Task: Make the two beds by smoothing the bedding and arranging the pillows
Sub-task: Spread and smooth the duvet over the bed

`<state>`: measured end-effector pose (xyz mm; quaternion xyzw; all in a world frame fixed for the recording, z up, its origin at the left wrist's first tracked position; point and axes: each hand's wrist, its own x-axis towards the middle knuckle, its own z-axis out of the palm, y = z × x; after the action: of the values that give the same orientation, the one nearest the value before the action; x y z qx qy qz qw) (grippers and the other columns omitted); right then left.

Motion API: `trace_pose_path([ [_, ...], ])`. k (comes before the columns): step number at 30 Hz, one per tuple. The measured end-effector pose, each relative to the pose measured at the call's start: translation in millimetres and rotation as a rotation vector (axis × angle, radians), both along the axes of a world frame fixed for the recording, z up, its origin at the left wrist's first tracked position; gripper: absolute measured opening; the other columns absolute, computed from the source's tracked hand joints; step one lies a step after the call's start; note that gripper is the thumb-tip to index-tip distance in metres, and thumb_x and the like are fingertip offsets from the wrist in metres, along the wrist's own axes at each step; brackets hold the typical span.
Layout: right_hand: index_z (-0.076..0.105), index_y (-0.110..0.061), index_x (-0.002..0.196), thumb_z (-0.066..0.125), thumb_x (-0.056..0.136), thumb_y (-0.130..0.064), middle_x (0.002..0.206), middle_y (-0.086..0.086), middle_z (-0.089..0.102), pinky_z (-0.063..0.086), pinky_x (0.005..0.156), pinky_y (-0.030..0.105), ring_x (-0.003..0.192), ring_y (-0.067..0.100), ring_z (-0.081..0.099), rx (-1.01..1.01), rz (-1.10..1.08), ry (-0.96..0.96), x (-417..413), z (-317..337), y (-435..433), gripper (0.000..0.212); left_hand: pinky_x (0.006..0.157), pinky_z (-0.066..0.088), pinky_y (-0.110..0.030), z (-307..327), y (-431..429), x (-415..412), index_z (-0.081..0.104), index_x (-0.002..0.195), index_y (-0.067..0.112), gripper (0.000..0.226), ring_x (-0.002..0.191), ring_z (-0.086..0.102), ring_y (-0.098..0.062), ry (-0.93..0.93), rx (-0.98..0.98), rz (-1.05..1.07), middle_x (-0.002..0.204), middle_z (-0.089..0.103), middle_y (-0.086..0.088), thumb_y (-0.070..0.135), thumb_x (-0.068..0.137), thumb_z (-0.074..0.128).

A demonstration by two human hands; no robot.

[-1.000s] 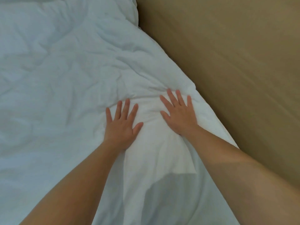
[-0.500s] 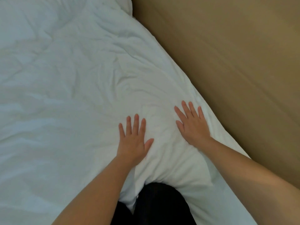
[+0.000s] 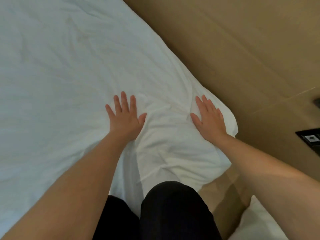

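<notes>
A white duvet (image 3: 65, 63) covers the bed and fills the left and middle of the head view, still creased near its corner. My left hand (image 3: 124, 116) lies flat on it with fingers spread. My right hand (image 3: 208, 116) presses flat, fingers together, on the duvet's corner by the bed's right edge. Folds bunch up between the two hands. Neither hand holds anything. A white edge of other bedding (image 3: 256, 222) shows at the bottom right.
A tan wooden headboard wall (image 3: 242, 49) runs along the bed's right side. A dark socket panel (image 3: 310, 139) sits on it at the far right. My dark-clad legs (image 3: 173, 210) stand against the bed's near edge.
Both hands have slid back toward me along the duvet and spread wider apart. The duvet's corner and the wall panel have come into view.
</notes>
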<state>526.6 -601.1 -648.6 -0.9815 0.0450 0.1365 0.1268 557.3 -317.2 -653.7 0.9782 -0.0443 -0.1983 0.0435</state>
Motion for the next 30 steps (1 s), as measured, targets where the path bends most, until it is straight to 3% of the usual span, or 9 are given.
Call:
trace_pose_path([
  [6, 0.018, -0.019, 0.155, 0.050, 0.094, -0.056, 0.159, 0.000, 0.025, 0.024, 0.116, 0.038, 0.144, 0.020, 0.027, 0.320, -0.396, 0.227, -78, 38, -44, 0.079, 0.116, -0.002, -0.063, 25, -41, -89, -0.019, 0.152, 0.008, 0.090, 0.146, -0.020, -0.037, 0.173, -0.059, -0.097, 0.157, -0.025, -0.021, 0.068, 0.088, 0.003],
  [10, 0.029, -0.021, 0.150, 0.066, 0.083, -0.058, 0.139, -0.010, 0.044, 0.037, 0.107, 0.033, 0.129, 0.014, 0.043, 0.559, -0.539, 0.417, -103, 57, -52, 0.085, 0.117, -0.001, -0.062, 40, -58, -132, -0.024, 0.149, 0.008, 0.091, 0.145, -0.023, -0.037, 0.319, -0.002, -0.201, 0.155, -0.028, -0.024, 0.070, 0.091, 0.008],
  [13, 0.039, -0.027, 0.140, 0.076, 0.076, -0.053, 0.130, -0.009, 0.053, 0.044, 0.101, 0.035, 0.121, 0.016, 0.050, 0.429, -0.386, 0.647, -116, 68, -62, 0.078, 0.116, 0.000, -0.062, 47, -65, -161, -0.025, 0.149, 0.010, 0.093, 0.145, -0.024, -0.038, 0.415, 0.033, -0.300, 0.154, -0.030, -0.024, 0.069, 0.093, 0.020],
  [16, 0.055, -0.020, 0.106, 0.072, 0.087, -0.033, 0.098, -0.003, 0.057, 0.046, 0.077, 0.027, 0.092, 0.015, 0.056, 0.187, -0.196, 0.929, -115, 101, -72, 0.029, 0.117, 0.004, -0.059, 61, -67, -187, -0.023, 0.151, 0.011, 0.094, 0.147, -0.020, -0.036, 0.506, 0.044, -0.314, 0.156, -0.029, -0.020, 0.064, 0.095, 0.030],
  [18, 0.053, -0.016, 0.107, 0.068, 0.089, -0.033, 0.093, -0.002, 0.055, 0.048, 0.080, 0.031, 0.087, 0.017, 0.055, 0.106, -0.188, 1.018, -117, 125, -80, 0.029, 0.120, 0.005, -0.055, 79, -69, -204, -0.022, 0.151, 0.014, 0.094, 0.148, -0.019, -0.032, 0.608, -0.031, -0.267, 0.158, -0.028, -0.013, 0.058, 0.096, 0.040],
  [22, 0.050, -0.016, 0.126, 0.067, 0.084, -0.056, 0.116, 0.002, 0.061, 0.046, 0.100, 0.046, 0.105, 0.026, 0.059, 0.268, -0.382, 1.003, -116, 176, -86, 0.060, 0.121, 0.005, -0.049, 123, -81, -237, -0.022, 0.152, 0.023, 0.109, 0.149, -0.016, -0.023, 0.798, -0.274, -0.171, 0.159, -0.028, -0.002, 0.062, 0.087, 0.056],
  [26, 0.058, -0.013, 0.121, 0.060, 0.095, -0.038, 0.098, -0.001, 0.068, 0.050, 0.067, 0.027, 0.084, 0.016, 0.065, 0.556, -0.590, 0.894, -99, 221, -80, 0.035, 0.120, 0.002, -0.053, 157, -99, -258, -0.028, 0.149, 0.033, 0.131, 0.148, -0.019, -0.021, 0.863, -0.385, -0.129, 0.158, -0.030, 0.004, 0.073, 0.069, 0.067],
  [28, 0.057, -0.006, 0.126, 0.062, 0.094, -0.035, 0.099, 0.001, 0.065, 0.048, 0.074, 0.030, 0.091, 0.021, 0.064, 0.599, -0.692, 0.793, -79, 230, -73, 0.044, 0.118, 0.003, -0.056, 169, -107, -264, -0.031, 0.147, 0.034, 0.135, 0.149, -0.018, -0.022, 0.802, -0.398, -0.063, 0.158, -0.030, 0.004, 0.073, 0.066, 0.069],
  [30, 0.049, -0.001, 0.135, 0.061, 0.095, -0.031, 0.116, 0.006, 0.060, 0.041, 0.087, 0.029, 0.114, 0.028, 0.057, 0.565, -0.731, 0.763, -62, 231, -59, 0.052, 0.118, 0.008, -0.055, 180, -111, -269, -0.028, 0.148, 0.034, 0.130, 0.150, -0.009, -0.022, 0.713, -0.399, 0.026, 0.161, -0.022, 0.003, 0.067, 0.070, 0.070],
])
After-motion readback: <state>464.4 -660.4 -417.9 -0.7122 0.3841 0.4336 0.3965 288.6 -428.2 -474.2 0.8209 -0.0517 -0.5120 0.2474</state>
